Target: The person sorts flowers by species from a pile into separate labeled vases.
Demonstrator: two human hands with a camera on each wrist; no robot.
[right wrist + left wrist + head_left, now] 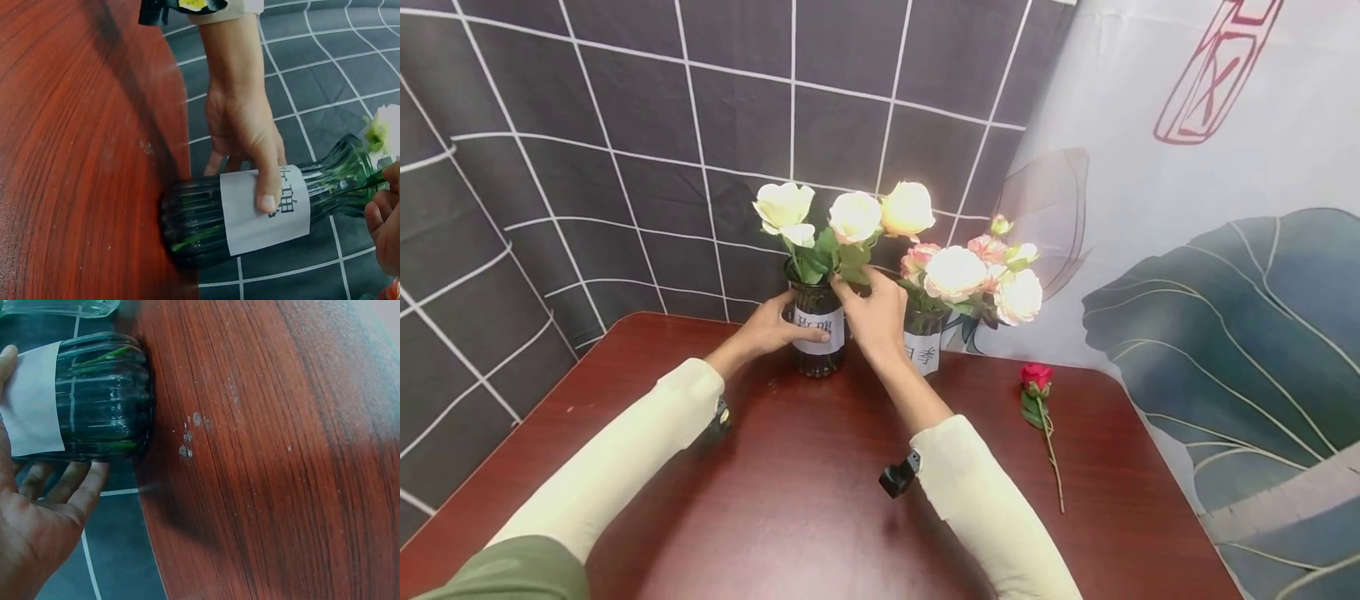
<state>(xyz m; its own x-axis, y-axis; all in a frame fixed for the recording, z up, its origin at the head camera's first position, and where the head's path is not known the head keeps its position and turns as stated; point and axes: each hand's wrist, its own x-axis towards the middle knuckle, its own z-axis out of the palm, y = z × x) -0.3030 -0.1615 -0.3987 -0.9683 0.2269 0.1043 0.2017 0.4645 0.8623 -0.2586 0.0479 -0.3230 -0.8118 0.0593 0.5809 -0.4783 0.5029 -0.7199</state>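
Note:
A dark glass vase (817,363) with a white paper label stands near the back edge of the table. My left hand (766,327) grips it from the left; its thumb lies across the label and the fingers go behind, as the left wrist view shows on the vase (106,394). Pale yellow roses (854,218) rise from its mouth. At that mouth my right hand (877,317) pinches a green stem (374,180), seen in the right wrist view. Which bloom this stem carries is hard to tell.
Close on the right, partly behind my right hand, stands another labelled vase (922,354) holding pink and cream flowers (957,273). A single red rose (1036,379) lies on the table's right side. A dark checked cloth (625,100) hangs behind the reddish-brown table (760,483).

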